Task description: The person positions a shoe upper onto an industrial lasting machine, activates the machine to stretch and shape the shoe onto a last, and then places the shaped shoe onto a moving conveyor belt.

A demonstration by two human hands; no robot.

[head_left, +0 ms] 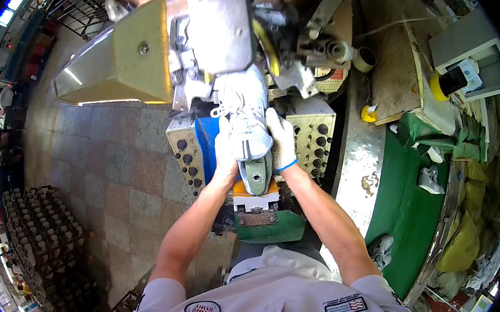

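Observation:
A pale blue-white shoe upper (245,116) with laces sits on a green shoe last (255,176), in front of a large machine (221,34). Its far end reaches under the machine's metal head; its near end points at me. My left hand (224,147) grips the shoe's left side, fingers partly hidden behind it. On the right side, my right hand (280,140), in a white glove with a blue cuff, is closed against the shoe. Just below the last are an orange pad (257,188) and a metal bracket (255,217).
Control boxes with black knobs (315,140) flank the shoe. A yellowish guard (123,57) juts out at the left. To the right runs a green-topped bench (404,199) carrying a grey-white shoe (430,180) and another shoe (381,250). A rack (42,219) stands at lower left.

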